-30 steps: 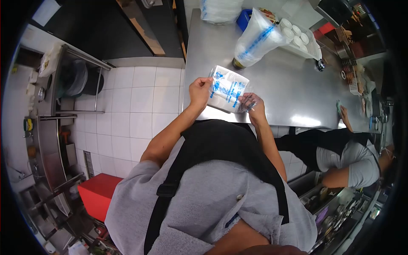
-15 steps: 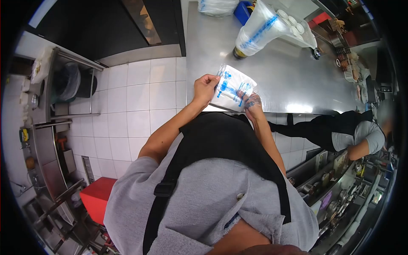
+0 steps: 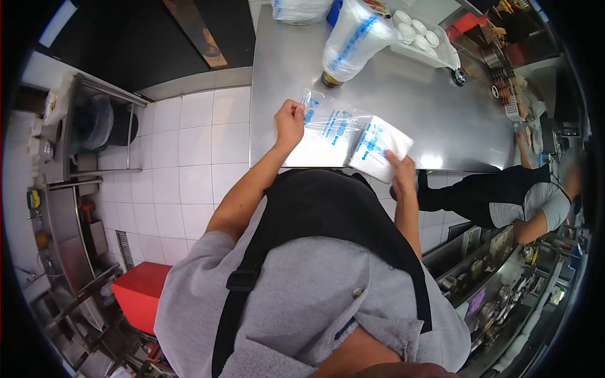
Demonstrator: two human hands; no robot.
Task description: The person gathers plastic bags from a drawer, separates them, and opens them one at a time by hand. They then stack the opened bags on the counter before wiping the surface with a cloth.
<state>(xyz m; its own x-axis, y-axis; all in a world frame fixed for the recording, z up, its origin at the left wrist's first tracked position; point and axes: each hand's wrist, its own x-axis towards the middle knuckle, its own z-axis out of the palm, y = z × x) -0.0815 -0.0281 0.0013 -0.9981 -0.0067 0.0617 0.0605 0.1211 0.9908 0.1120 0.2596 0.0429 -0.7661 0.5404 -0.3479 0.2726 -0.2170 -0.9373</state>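
Note:
A clear plastic bag with blue print is stretched out between my hands over the front edge of the steel table. My left hand pinches its left end between thumb and fingers. At the other end, my right hand grips a thicker, whitish folded wad of plastic bags by its right side, thumb on top. Just beyond them stands a tall bundle wrapped in printed plastic, its dark base on the steel.
The steel table carries a white basket of round white lids or cups and a stack of clear plastic containers at its far side. To the right, a person in a black apron is by the table. A red box sits lower left.
My hands have moved apart, the right one outward with the folded wad. The bag, bunched up before, is now drawn out flat between them. The view has shifted slightly right.

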